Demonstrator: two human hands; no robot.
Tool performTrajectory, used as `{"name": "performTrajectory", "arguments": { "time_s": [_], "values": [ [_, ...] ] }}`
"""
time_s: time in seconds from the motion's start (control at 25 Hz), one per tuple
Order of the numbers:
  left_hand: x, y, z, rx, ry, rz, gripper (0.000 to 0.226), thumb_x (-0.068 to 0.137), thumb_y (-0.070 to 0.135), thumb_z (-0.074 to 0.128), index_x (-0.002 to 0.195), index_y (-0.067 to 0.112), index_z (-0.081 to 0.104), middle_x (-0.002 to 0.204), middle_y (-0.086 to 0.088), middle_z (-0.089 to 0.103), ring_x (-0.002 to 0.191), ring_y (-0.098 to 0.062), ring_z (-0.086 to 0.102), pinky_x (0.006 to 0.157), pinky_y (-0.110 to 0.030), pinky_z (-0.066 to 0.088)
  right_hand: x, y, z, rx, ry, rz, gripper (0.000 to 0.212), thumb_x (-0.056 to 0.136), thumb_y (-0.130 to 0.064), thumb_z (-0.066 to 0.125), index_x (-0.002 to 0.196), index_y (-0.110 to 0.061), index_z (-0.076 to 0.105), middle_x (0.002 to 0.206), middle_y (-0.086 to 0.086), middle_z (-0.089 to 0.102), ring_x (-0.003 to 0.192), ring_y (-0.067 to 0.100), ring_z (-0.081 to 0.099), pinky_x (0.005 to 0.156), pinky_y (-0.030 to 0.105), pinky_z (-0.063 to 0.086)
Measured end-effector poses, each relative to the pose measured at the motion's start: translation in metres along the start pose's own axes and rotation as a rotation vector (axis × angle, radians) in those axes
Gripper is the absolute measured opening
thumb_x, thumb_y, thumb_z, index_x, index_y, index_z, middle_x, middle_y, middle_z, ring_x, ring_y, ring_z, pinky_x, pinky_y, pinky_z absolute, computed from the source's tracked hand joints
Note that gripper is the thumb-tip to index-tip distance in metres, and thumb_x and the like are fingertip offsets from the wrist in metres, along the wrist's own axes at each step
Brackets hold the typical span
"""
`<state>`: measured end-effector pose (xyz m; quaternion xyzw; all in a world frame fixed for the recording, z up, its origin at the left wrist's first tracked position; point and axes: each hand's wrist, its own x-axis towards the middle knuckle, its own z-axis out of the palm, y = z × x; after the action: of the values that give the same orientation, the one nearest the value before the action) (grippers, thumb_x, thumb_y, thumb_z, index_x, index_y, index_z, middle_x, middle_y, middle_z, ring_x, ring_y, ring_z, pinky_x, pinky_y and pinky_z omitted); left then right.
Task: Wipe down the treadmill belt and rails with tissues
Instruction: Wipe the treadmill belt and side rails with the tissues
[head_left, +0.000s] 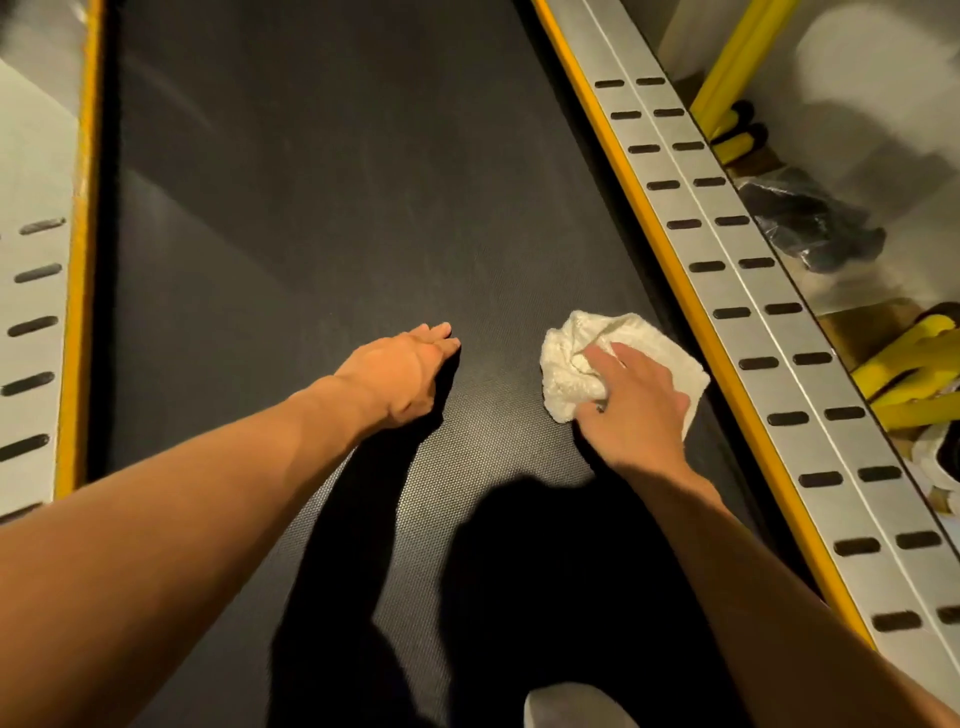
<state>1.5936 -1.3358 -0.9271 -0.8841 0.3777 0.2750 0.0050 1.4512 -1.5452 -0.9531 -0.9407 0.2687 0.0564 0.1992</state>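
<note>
The dark textured treadmill belt (322, 197) fills the middle of the view. A crumpled white tissue wad (569, 364) lies on the belt near its right edge. My right hand (634, 410) presses down on the tissue, fingers spread over it. My left hand (410, 374) rests flat on the bare belt, to the left of the tissue, holding nothing. The right rail (748, 270) is silver metal with dark slots and a yellow inner strip. The left rail (36, 322) looks the same and runs along the left edge.
Beyond the right rail lie yellow frame tubes (904, 364), a dark crumpled bag (810, 223) and a white shoe (940, 462) on the floor. A grey rounded shape (576, 706) shows at the bottom edge. My arms cast shadows on the near belt.
</note>
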Motion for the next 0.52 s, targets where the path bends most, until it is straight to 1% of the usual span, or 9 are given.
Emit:
{"name": "performTrajectory", "arguments": {
  "time_s": [0.04,0.08,0.12,0.2,0.24,0.28,0.36,0.48,0.52],
  "values": [
    [-0.001,-0.001,0.001,0.000,0.007,-0.005,0.062,0.093,0.015,0.045,0.151,0.018,0.023,0.160,0.000,0.010,0.146,-0.019,0.015,0.116,-0.033,0.019,-0.001,-0.012,0.004,-0.043,-0.012,-0.003,0.059,0.086,-0.037,0.055,0.142,-0.036,0.036,0.154,0.000,0.027,0.139,0.025,0.020,0.108,0.047,0.020],
    [-0.003,-0.002,0.001,0.000,0.023,-0.009,0.059,0.092,0.015,0.046,0.149,0.018,0.028,0.159,-0.002,0.015,0.145,-0.021,0.019,0.116,-0.034,0.021,-0.006,-0.023,0.010,-0.071,-0.027,-0.032,0.059,0.086,-0.044,0.055,0.142,-0.037,0.037,0.154,0.001,0.027,0.138,0.025,0.020,0.106,0.047,0.021],
    [-0.007,-0.004,0.002,-0.002,0.042,-0.011,0.056,0.091,0.016,0.046,0.146,0.017,0.034,0.158,-0.004,0.020,0.144,-0.022,0.024,0.115,-0.035,0.025,-0.013,-0.030,0.018,-0.085,-0.036,-0.086,0.056,0.086,-0.048,0.056,0.139,-0.036,0.042,0.151,0.002,0.032,0.136,0.026,0.025,0.102,0.047,0.024],
    [-0.021,-0.009,0.009,-0.025,0.068,-0.013,0.049,0.091,0.018,0.046,0.139,0.016,0.042,0.154,-0.005,0.029,0.140,-0.023,0.033,0.111,-0.038,0.033,-0.034,-0.035,0.032,-0.108,0.001,-0.256,0.043,0.082,-0.049,0.061,0.122,-0.034,0.060,0.137,0.003,0.051,0.123,0.029,0.045,0.090,0.046,0.035],
    [-0.031,-0.012,0.015,-0.047,0.080,-0.024,0.046,0.091,0.018,0.046,0.137,0.016,0.045,0.153,-0.005,0.031,0.137,-0.023,0.037,0.108,-0.038,0.037,-0.045,-0.033,0.036,-0.103,0.042,-0.329,0.037,0.079,-0.048,0.062,0.112,-0.032,0.066,0.127,0.002,0.060,0.113,0.030,0.055,0.083,0.046,0.040],
    [-0.043,-0.018,0.023,-0.078,0.102,-0.046,0.043,0.091,0.018,0.046,0.134,0.016,0.047,0.152,-0.003,0.032,0.134,-0.023,0.041,0.105,-0.038,0.040,-0.052,-0.028,0.039,-0.099,0.080,-0.387,0.033,0.076,-0.046,0.060,0.105,-0.032,0.069,0.118,0.002,0.064,0.105,0.030,0.059,0.078,0.045,0.043],
    [-0.065,-0.032,0.037,-0.177,0.165,-0.105,0.045,0.088,0.015,0.049,0.133,0.018,0.050,0.154,0.000,0.031,0.134,-0.022,0.042,0.104,-0.036,0.040,-0.050,-0.026,0.035,-0.135,0.100,-0.414,0.030,0.076,-0.043,0.061,0.103,-0.031,0.067,0.113,0.000,0.063,0.101,0.030,0.058,0.077,0.045,0.041],
    [-0.083,-0.050,0.048,-0.318,0.227,-0.173,0.054,0.085,0.009,0.054,0.138,0.016,0.048,0.155,0.000,0.030,0.138,-0.018,0.036,0.112,-0.028,0.029,-0.035,-0.053,0.040,-0.192,0.026,-0.276,0.039,0.081,-0.049,0.061,0.114,-0.028,0.057,0.119,-0.001,0.051,0.106,0.027,0.046,0.079,0.043,0.034],
    [-0.086,-0.054,0.049,-0.332,0.229,-0.183,0.055,0.085,0.008,0.054,0.139,0.015,0.047,0.155,0.000,0.030,0.139,-0.018,0.035,0.112,-0.026,0.026,-0.037,-0.068,0.044,-0.178,0.014,-0.292,0.042,0.081,-0.052,0.060,0.114,-0.028,0.055,0.118,-0.001,0.050,0.105,0.027,0.045,0.078,0.042,0.035]
  ]
}}
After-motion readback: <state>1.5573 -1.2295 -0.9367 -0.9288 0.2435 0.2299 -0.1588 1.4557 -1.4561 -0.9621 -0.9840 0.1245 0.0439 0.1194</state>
